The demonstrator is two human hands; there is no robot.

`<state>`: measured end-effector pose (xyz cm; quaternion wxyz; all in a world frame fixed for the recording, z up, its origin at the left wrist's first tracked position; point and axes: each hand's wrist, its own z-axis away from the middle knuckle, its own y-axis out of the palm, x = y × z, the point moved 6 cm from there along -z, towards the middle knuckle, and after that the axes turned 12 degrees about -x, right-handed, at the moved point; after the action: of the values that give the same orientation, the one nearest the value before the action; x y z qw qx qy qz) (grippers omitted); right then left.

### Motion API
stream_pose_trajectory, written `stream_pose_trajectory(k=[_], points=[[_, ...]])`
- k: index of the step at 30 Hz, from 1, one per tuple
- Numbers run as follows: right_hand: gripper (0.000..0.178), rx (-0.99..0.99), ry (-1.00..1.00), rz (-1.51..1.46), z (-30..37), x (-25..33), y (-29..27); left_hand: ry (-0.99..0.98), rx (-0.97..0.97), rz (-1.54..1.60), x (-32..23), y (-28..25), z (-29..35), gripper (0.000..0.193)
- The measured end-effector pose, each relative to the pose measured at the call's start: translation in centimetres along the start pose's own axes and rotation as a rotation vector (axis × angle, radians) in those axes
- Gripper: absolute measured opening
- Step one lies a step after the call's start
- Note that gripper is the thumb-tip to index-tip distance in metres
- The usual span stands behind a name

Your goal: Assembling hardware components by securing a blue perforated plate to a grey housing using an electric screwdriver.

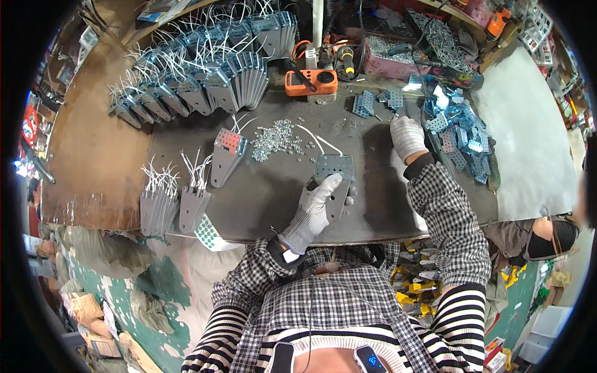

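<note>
My left hand, in a pale glove, grips a grey tapered metal bracket near the table's front edge. A dark blue perforated plate covers its upper end, and two white wires rise from it. My right hand, also gloved, is over the table to the right, fingers bent together; whatever they hold is too small to make out. Beside it lies a heap of blue perforated metal pieces. Just beyond its fingertips are a few more blue perforated pieces.
Small metal nuts lie scattered mid-table. Left of them rests a bracket with a red perforated plate. Wired brackets stand at the front left; long rows fill the back left. An orange power box and screw bin stand behind.
</note>
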<state>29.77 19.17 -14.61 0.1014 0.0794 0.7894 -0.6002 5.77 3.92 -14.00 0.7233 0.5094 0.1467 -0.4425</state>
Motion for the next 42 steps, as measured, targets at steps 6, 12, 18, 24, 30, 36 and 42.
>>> stream_pose_trajectory(k=[6,12,18,24,30,36,42], points=[[0.017,0.088,-0.106,-0.153,-0.3,0.0,-1.0,-0.059,0.034,0.186,0.2,0.0,-0.8,0.040],[0.018,-0.002,-0.107,-0.250,-0.5,-1.0,-0.2,-0.109,0.066,0.202,0.3,-0.7,-1.0,0.041],[0.023,0.060,-0.077,-0.265,-0.3,-1.5,0.3,0.029,-0.083,0.055,-0.7,-0.5,-0.6,0.033],[0.020,-0.067,-0.040,-0.405,0.8,0.1,-3.2,0.069,-0.161,-0.100,-1.5,-0.5,0.0,0.031],[0.016,0.118,0.240,-1.604,7.0,6.6,-11.5,0.041,-0.240,-0.189,-1.5,-1.3,-0.7,0.029],[0.017,-0.062,0.054,-1.321,8.6,8.6,-13.1,0.191,-0.217,-0.051,0.0,-1.9,-2.2,0.033],[0.022,-0.429,-0.394,-0.768,9.4,10.2,-14.6,0.105,-0.197,0.027,0.5,-2.1,-2.7,0.034]])
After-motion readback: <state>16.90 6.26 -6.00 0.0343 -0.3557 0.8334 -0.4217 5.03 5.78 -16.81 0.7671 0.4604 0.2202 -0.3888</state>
